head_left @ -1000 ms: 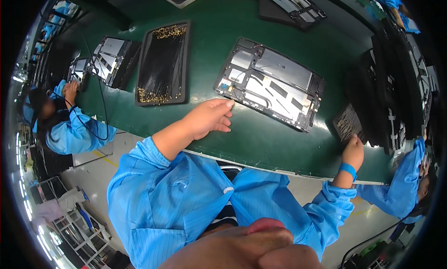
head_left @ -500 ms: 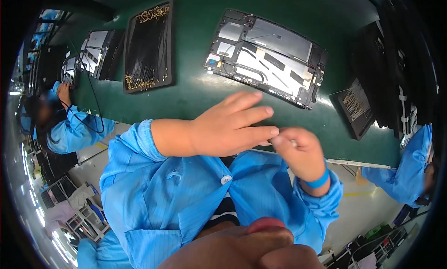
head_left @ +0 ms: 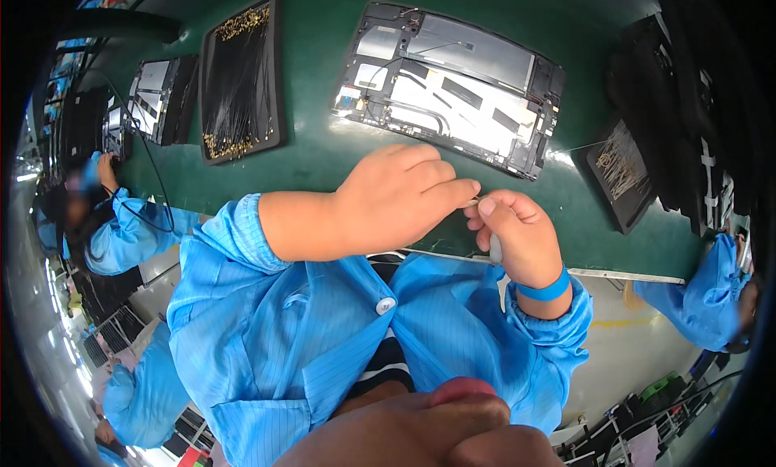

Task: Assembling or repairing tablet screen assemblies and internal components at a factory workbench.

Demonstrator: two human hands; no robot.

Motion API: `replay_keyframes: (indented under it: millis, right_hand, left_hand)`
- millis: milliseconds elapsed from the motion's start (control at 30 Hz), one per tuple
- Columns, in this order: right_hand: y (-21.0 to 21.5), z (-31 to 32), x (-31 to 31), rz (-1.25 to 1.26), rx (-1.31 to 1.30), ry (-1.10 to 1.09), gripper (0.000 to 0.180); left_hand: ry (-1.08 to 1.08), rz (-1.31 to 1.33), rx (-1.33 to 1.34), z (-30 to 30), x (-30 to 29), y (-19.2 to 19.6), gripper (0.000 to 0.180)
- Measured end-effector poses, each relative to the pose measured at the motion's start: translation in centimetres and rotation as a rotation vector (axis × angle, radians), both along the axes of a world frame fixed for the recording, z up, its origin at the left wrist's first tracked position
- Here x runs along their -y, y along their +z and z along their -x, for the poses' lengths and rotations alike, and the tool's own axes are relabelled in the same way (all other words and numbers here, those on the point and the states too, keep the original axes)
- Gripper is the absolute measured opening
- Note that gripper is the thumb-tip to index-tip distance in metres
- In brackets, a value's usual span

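Observation:
My left hand is closed, its thumb and forefinger pinched together against the fingertips of my right hand. What the left fingers hold is too small to make out. The right hand, with a blue band at its wrist, is also closed in a pinch. A small pale grey piece shows below its fingers; its kind I cannot tell. Just beyond both hands lies an opened tablet, its inside facing up with a battery, white panels, black strips and thin cables. Neither hand touches it.
Left on the green table stands a black tray of thin black cables with gold ends. Further left are stacked device parts. At right, a smaller tray holds pale thin pieces beside black stacks. Other people in blue sit at both sides.
My left hand's spread fingers have curled into a pinch. The right hand has turned, showing the pale piece below its fingers. The view has shifted slightly.

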State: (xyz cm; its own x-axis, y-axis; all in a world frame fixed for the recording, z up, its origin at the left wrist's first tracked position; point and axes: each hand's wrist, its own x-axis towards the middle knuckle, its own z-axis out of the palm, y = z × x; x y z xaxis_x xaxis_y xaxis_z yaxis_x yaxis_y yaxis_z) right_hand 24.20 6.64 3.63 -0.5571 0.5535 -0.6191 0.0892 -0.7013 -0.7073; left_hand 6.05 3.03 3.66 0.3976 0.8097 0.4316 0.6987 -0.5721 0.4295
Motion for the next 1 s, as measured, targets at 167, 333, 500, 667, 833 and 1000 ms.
replay_keyframes:
  millis: [167, 333, 500, 667, 833, 1000]
  right_hand:
    - [0.7, -0.4, 0.1, -0.027, -0.009, -0.072, 0.016]
    - [-0.7, 0.7, -1.6, -0.134, -0.063, -0.592, 0.022]
    - [-1.8, 2.2, -1.7, -0.557, 0.111, -0.719, 0.036]
    - [-4.2, 2.7, -2.1, -0.967, 0.273, -0.749, 0.041]
    - [-5.3, 2.7, -2.2, -1.030, 0.227, -0.660, 0.039]
    - [-6.0, 2.7, -2.5, -1.094, 0.230, -0.594, 0.037]
  left_hand:
    - [0.001, -0.059, -0.005, -0.3, -0.4, 0.5, 0.031]
    - [0.092, -0.049, -0.144, -0.7, -2.5, -1.8, 0.027]
    - [0.142, 0.057, -0.157, -0.6, -2.3, -4.3, 0.021]
    - [0.139, 0.087, -0.146, -0.7, -2.7, -4.1, 0.019]
    - [0.135, 0.097, -0.183, -0.8, -2.7, -4.0, 0.019]
    - [0.144, 0.113, -0.193, -0.8, -2.8, -3.9, 0.018]
